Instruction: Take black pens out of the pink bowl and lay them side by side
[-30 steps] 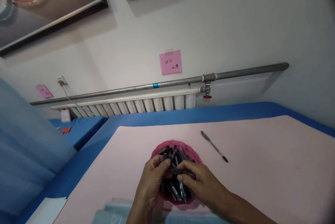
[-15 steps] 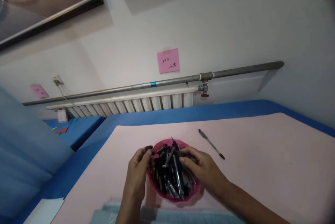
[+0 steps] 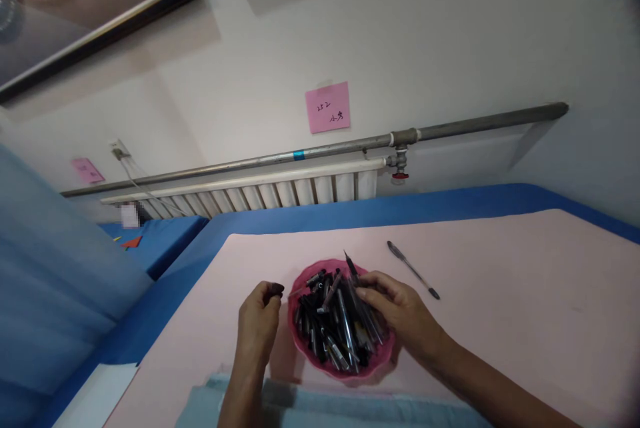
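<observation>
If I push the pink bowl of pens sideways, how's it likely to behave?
The bowl would probably slide rather than tip, since it looks wide and low. It may feel heavy for its size, being packed with pens. Those might shift, lying loosely crisscrossed.

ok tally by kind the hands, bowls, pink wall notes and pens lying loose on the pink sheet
Left hand and right hand: 2
Bowl: 1
Pink wall notes: 2
Loose pen: 1
Total: 6

Left fingers [image 3: 262, 291] pinched, wrist [image 3: 251, 367] upright; right fingers [image 3: 383, 279] bent, forearm [image 3: 483, 368] aslant
</observation>
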`<state>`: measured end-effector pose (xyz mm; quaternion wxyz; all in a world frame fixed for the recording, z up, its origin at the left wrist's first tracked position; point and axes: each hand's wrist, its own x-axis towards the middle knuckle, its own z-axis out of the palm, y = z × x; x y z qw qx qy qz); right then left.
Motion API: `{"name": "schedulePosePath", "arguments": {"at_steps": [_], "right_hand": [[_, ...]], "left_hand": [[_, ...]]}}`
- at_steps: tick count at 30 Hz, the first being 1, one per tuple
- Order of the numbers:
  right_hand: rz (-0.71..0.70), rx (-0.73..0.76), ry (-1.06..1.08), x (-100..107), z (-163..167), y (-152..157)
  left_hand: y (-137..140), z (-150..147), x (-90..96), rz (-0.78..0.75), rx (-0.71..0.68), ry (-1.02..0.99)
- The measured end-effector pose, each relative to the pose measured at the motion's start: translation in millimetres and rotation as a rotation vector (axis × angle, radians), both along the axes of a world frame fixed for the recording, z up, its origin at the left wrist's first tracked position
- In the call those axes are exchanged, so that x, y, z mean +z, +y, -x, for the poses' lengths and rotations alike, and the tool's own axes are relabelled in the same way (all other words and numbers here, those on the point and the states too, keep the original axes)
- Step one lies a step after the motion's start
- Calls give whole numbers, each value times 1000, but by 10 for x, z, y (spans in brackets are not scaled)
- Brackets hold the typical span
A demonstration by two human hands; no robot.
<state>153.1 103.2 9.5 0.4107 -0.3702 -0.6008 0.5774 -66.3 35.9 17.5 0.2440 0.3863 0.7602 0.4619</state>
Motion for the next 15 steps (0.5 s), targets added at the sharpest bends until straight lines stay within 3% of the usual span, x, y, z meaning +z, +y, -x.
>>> {"name": "schedulePosePath", "arguments": {"at_steps": [7, 15], "right_hand": [[26, 21, 15, -11, 0, 24], [9, 31, -2, -32, -11, 38]], "left_hand": [[20, -43, 3, 38, -8, 310], [81, -163, -25, 182, -80, 597]]}}
